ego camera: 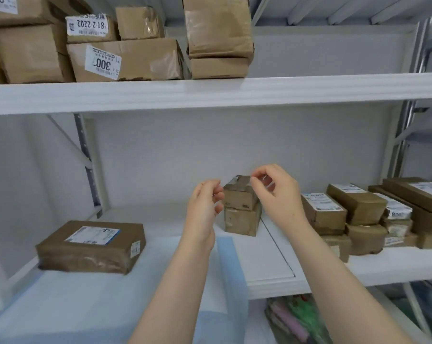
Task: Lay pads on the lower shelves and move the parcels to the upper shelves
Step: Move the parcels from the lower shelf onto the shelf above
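Observation:
Two small brown parcels are stacked in the middle of the lower shelf, the top parcel (238, 196) on the bottom parcel (241, 220). My left hand (205, 207) hovers just left of the top one, fingers loosely curled and holding nothing. My right hand (277, 192) hangs at its right corner, fingers curled, thumb and forefinger close together; I see nothing held in it. A white and pale blue pad (110, 294) covers the left part of the lower shelf (272, 285). A flat labelled parcel (91, 247) lies on the pad.
Several brown parcels (359, 209) are piled at the right of the lower shelf. The upper shelf (210, 93) carries cardboard boxes (125, 58) on its left half; its right half shows bare board. Metal uprights (86, 155) stand behind. Coloured items (294, 316) lie below.

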